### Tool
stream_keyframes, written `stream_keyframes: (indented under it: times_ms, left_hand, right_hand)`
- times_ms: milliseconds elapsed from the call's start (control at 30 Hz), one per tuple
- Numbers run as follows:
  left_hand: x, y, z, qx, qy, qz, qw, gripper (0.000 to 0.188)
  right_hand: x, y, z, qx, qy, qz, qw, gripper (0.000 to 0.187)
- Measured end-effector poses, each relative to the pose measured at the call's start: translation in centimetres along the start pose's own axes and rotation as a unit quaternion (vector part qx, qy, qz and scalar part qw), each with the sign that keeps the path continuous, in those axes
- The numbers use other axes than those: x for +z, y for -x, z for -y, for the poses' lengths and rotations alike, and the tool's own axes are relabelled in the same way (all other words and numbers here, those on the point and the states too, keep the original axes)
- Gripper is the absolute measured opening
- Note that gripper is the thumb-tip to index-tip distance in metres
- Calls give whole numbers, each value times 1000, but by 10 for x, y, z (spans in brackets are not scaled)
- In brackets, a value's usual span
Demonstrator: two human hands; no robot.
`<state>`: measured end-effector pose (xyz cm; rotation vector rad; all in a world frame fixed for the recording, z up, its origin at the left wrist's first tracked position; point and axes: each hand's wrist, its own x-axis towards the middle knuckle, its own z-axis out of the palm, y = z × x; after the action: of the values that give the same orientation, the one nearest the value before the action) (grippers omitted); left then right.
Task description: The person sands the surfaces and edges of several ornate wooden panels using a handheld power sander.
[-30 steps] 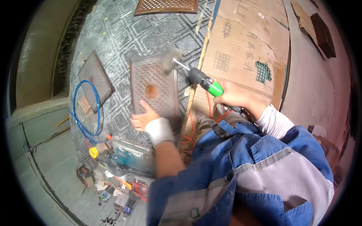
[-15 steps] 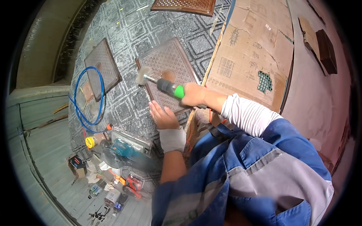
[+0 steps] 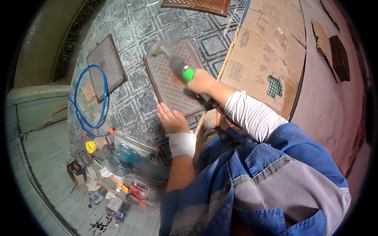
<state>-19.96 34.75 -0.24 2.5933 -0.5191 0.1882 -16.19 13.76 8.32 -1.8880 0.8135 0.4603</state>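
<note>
My right hand is wrapped round a green and black straight grinder with a pale round buffing head. That head is smeared by motion at the far left corner of a brown wooden panel. The panel has a dimpled, dusty face, a raised border and a lighter patch in its middle, partly covered by the tool. It lies on grey patterned carpet. My left hand has its fingers stretched out together, touching the panel's near left edge; nothing is held in it. Both forearms wear white sleeves or cuffs.
A similar panel lies left, beside a coiled blue hose; another panel is at the far edge. Cardboard covers the right side. Near left are a teal power tool, a yellow-lidded jar, a red tool and bottles.
My right hand has moved the grinder away from me, its buffing head passing from the panel's left edge to the far left corner. My left hand stays at the panel's near left edge.
</note>
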Motion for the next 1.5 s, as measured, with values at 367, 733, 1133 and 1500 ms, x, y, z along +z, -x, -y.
stream_keyframes:
  times_ms: [367, 733, 1133, 1500]
  left_hand:
    - [-4, 0, 1, 16, 9, -12, 1000, 56]
    - [-9, -2, -3, -9, 18, -1, 1000, 56]
    - [-11, -2, -5, -9, 11, 1, 1000, 56]
    - [-10, -2, -4, -9, 9, -10, 1000, 56]
  right_hand:
    - [5, 5, -5, -37, 143, 68, 987, 34]
    - [-22, -7, -14, -100, 208, -13, 973, 30]
    - [-17, 0, -18, -77, 207, 50, 974, 39]
    - [-39, -12, -23, -78, 196, -34, 977, 38]
